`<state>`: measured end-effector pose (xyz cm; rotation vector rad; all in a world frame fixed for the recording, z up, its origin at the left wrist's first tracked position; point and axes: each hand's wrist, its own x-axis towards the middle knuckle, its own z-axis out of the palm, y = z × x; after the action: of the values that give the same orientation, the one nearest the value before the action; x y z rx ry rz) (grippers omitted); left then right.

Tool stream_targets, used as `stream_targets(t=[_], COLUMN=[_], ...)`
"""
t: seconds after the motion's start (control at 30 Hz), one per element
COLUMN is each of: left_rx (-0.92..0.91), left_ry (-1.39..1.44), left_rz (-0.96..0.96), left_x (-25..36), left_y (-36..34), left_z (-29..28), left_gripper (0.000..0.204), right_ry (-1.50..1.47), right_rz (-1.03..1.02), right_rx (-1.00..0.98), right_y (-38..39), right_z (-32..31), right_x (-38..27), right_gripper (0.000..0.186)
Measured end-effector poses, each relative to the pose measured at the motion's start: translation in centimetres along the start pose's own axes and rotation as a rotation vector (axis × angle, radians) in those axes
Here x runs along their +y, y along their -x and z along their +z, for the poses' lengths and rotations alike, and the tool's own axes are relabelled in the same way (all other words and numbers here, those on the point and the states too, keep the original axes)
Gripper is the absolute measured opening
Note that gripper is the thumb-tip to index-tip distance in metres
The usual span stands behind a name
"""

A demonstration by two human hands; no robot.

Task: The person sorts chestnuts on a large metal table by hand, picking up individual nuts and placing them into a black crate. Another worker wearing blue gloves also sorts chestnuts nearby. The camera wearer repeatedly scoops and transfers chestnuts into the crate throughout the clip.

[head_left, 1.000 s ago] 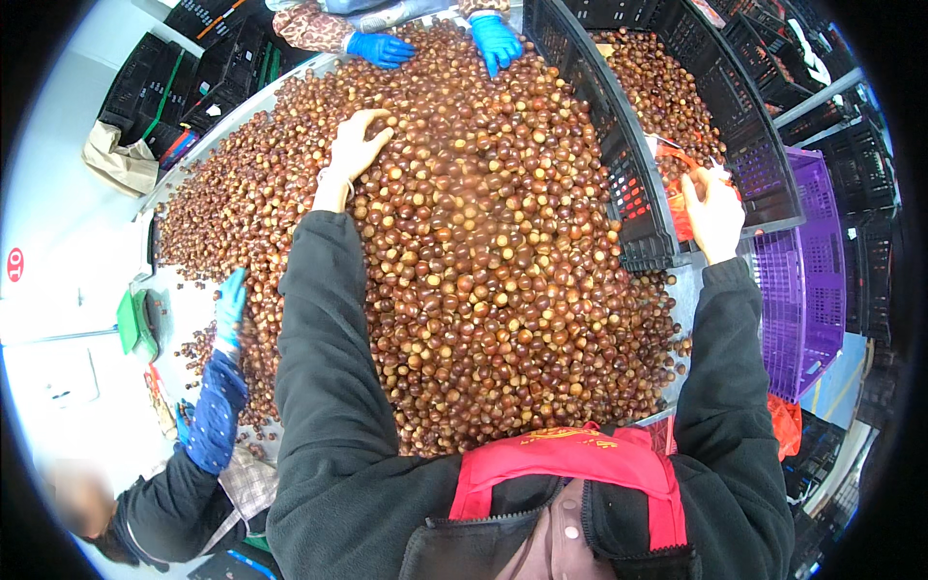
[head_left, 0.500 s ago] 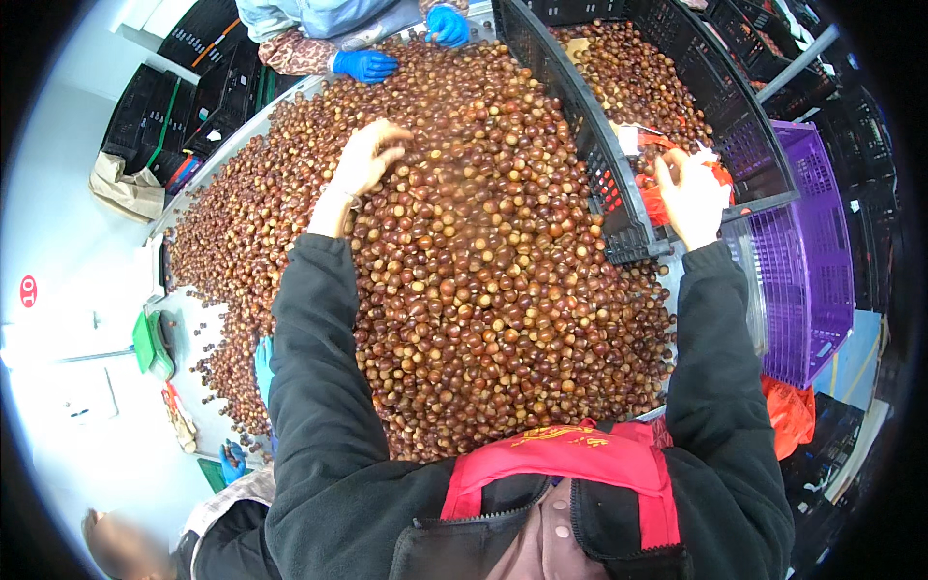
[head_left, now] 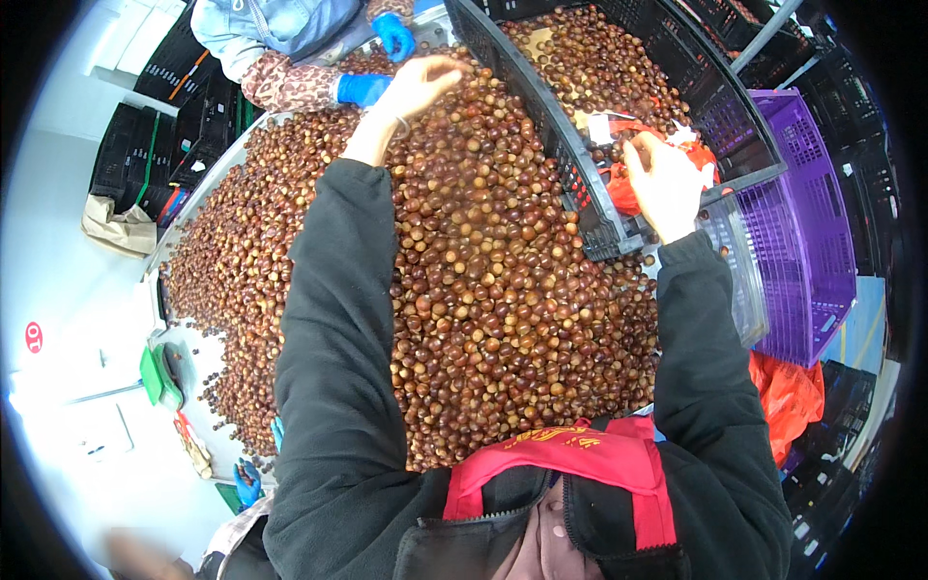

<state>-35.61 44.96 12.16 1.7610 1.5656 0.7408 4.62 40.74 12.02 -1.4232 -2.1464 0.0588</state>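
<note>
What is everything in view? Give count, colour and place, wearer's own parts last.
table: one, pale, centre to left
open crate: one, black, upper right
round nuts: uncountable, brown and tan, on table and in open crate
red wrapping: count unclear, red and white, in open crate
purple crate: at least one, purple, right
clear container: one, transparent, beside purple crate
orange bag: one, orange-red, below purple crate
stacked crates: many, black, upper left, right edge
paper bag: one, brown, left
scoop-like piece: one, green, left
wall sign: one, red, far left
co-workers: two, blue-gloved, top and lower left
apron: one, red, bottom centre
sleeves: two, black, bottom
left hand: one, bare, over round nuts
right hand: one, bare, over open crate's near end
</note>
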Motion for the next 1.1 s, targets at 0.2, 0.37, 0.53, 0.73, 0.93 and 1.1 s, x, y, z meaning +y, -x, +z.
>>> stream_targets(t=[0.2,0.37,0.53,0.73,0.93,1.1], left_rx=[-0.040,0.053,-0.151,-0.254,-0.251,-0.363], left_ry=[-0.083,-0.316,-0.084,-0.069,-0.223,-0.311], left_rz=[-0.128,-0.029,0.106,-0.015,0.275,0.445], left_x=[-6.3,-5.5,-4.9,-2.6,1.6,5.8], left_y=[-0.8,1.8,5.6,11.7,17.0,21.4], left_z=[7.1,8.8,7.9,9.1,10.3,11.2], left_gripper=[0.055,0.048,0.048,0.058,0.058,0.054], right_ry=[0.075,0.043,-0.002,0.008,-0.033,-0.032], right_rz=[-0.032,0.000,0.029,0.039,0.029,0.026], right_rx=[0.047,0.015,-0.008,-0.033,-0.031,-0.057], right_y=[-0.1,-0.2,-0.2,-0.2,-0.2,-0.2], right_z=[0.3,-0.1,-0.2,0.0,0.3,0.1], right_x=[0.0,-0.2,-0.3,0.1,0.4,0.3], right_gripper=[0.018,0.018,0.019,0.021,0.021,0.021])
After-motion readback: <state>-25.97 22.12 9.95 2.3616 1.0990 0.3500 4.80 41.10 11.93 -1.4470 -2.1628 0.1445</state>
